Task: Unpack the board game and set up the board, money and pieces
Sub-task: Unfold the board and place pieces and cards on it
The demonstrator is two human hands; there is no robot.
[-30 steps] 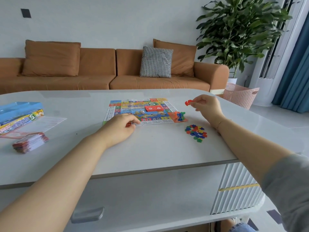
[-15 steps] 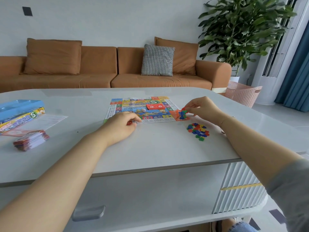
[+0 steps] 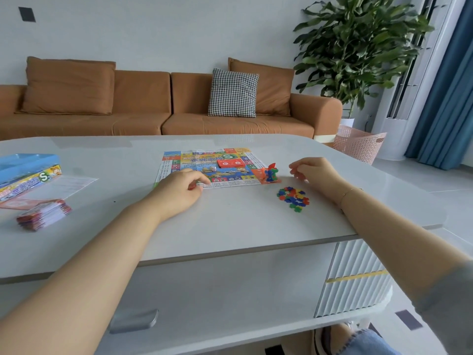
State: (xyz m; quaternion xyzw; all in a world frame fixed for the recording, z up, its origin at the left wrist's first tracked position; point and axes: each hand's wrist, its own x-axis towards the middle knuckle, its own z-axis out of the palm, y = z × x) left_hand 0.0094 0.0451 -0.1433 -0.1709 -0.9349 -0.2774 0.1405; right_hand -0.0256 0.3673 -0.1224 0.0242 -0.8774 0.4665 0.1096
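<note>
Rt grip [image 3: 311, 168] empty, pawns [image 3: 270, 172] just left.

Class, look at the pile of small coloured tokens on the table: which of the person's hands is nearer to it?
Right. The right hand hovers just beyond the pile of coloured tokens, slightly to its right. The left hand rests on the board's near edge, well to the pile's left.

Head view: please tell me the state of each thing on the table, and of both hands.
Board: unfolded, flat on table.
Red cards: stacked on board.
Die: resting on board.
Standing pieces: upright on board's right near corner.
Colored tokens: loose pile on table, off board.
Money stack: piled at left.
Game box: open.
Left hand: curled, pinching something red.
Right hand: loosely curled, empty.
</note>
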